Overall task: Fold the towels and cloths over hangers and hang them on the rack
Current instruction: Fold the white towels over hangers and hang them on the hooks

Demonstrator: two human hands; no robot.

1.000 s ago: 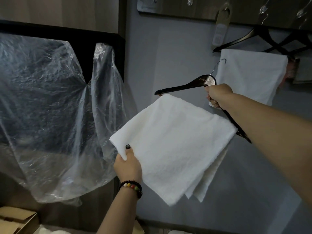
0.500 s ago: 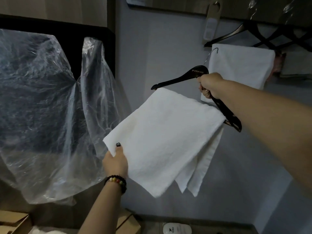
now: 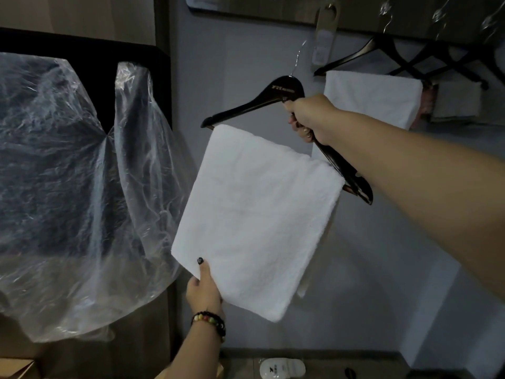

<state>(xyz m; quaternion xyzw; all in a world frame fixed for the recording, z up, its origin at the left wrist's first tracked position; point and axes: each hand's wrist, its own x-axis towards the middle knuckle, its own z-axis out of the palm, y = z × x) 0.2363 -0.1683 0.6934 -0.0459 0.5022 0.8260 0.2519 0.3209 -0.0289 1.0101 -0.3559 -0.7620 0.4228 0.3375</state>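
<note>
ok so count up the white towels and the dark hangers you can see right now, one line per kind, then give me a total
White towels: 2, one on the held hanger and one already on the rack.
Dark hangers: at least 3, the held hanger, one carrying the racked towel, and one or more crossed hangers behind it, overlapping too much to count.
Total: at least 5.

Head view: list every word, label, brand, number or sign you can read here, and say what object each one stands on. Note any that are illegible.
Pale print on the neck of the black hanger held by the right hand: too blurred to read.
Dark mark on the small white item at the bottom edge: too small to read.
Hanging tag on the rack: no legible text.
White towel, pinched by the left hand: no text.
</note>
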